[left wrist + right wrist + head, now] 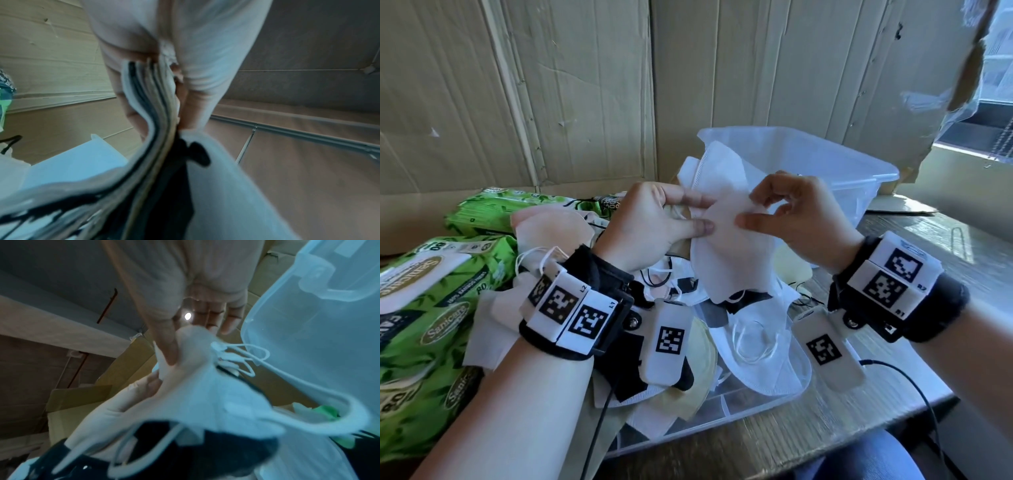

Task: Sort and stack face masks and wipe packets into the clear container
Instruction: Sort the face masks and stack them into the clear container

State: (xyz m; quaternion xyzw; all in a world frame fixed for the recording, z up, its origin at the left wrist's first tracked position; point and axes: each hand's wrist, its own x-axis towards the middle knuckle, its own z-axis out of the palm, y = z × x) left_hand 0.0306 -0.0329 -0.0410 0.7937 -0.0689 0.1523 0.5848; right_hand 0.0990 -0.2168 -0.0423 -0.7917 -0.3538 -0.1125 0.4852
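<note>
Clear container (859, 164) seemingly empty, both hands pinching white mask (726, 240)

The right hand (185, 308) reaches away from the camera, its thumb (166, 344) pressed on the upper edge of a white face mask (205, 394). The left hand's fingers (148, 382) grip the same mask just below the thumb. White ear loops (242, 356) dangle beside it. The clear container (318, 329) stands to the hand's right.
</note>
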